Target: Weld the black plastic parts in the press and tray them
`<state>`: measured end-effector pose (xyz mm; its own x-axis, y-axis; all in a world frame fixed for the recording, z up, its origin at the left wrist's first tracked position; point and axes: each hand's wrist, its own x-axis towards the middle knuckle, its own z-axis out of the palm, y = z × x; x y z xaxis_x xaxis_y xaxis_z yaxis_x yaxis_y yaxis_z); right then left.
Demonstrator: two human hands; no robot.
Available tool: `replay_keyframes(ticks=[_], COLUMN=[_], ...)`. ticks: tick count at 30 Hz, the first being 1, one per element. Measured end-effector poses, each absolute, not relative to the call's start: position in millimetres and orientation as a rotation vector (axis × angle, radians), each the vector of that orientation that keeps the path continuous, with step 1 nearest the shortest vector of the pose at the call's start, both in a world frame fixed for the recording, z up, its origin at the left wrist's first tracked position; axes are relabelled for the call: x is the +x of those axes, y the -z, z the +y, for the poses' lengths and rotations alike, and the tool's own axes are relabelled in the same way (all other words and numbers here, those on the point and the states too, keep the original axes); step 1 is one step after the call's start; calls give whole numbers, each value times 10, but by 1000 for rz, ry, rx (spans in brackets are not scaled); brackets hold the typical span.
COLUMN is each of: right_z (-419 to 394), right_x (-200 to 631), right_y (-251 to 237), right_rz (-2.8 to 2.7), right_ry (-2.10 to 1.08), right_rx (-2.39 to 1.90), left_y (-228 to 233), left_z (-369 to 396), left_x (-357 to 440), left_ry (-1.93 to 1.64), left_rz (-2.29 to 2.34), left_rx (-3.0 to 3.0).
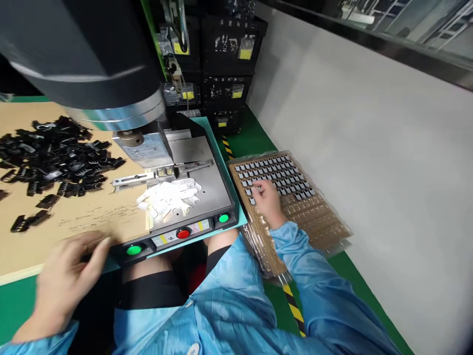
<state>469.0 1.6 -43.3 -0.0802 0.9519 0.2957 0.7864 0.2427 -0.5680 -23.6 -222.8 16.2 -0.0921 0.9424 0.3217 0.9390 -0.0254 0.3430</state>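
Machine head [111, 64]: ten o'clock. Right hand [268, 201]: nearer, fingertips close together, any grip indeterminable; the tray's [318, 219] small pieces [279, 168] lie nine through three o'clock around it, rows running nine-to-three. Left hand [72, 268]: loosely spread, eight o'clock, well apart.

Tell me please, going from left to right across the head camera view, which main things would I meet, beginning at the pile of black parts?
Pile of black parts → heap of white pieces → rightmost green button → right hand, which is over the parts tray.
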Motion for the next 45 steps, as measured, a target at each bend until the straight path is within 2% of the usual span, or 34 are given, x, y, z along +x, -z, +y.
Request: replay_keyframes(ticks=[3,6,10,18,26,34,38,45], right_z=[-243,-396,-431,-331,-301,-94,54,291], right_x=[3898,3354,3007,2913,3091,3245,3116,2596], right_y=[237,170,212,286,208,145,39,-85], right_rz=[-2117,-2243,-2335,-2420,-2396,-2262,-2235,-2368], right_ry=[-470,-489,-373,-128,-261,-345,-331,-172], right_rx=[-1306,-1155,-1192,-1213,-1144,-1107,-1051,-1039], left_y=[-56,-15,36,65,111,19,10,111], left_z=[-1915,-1534,-1162,-923,-949,-915,-698,-268], left_x=[65,388,619,688,584,133,-39,127], left_ry=[-866,-719,-547,-533,-718,-1179,-1192,-1176], left_rz=[1936,1842,1800,1767,1728,1790,1914,1935], left_rx=[2343,2548,2679,2728,2600,2117,2078,2109])
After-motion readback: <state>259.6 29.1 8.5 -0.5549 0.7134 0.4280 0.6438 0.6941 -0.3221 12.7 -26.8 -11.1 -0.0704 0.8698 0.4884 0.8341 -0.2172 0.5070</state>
